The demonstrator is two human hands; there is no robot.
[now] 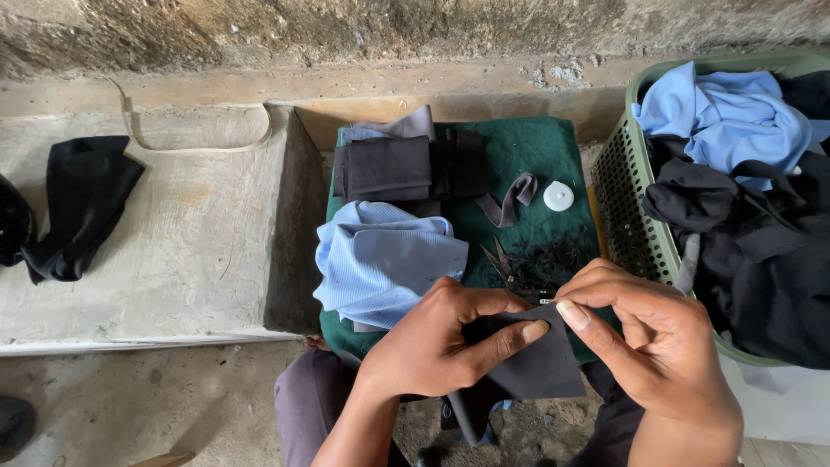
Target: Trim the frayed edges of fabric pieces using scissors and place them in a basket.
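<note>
Both hands pinch the dark cloth (pixel 527 363) at its top edge: left hand (pixel 441 346) thumb and forefinger clamped on it, right hand (pixel 657 346) fingertips nipping just beside. Scissors (pixel 501 266) lie just beyond the fingers; a loose grip might let the cloth slide down

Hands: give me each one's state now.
Left hand: closed, pinching the dark cloth.
Right hand: closed, pinching the same cloth's top edge.

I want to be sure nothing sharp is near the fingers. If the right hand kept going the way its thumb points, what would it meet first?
Probably the left hand's thumb tip, just across the dark fabric piece both pinch. The right hand points left; the scissors lie farther up, off that line.
</note>
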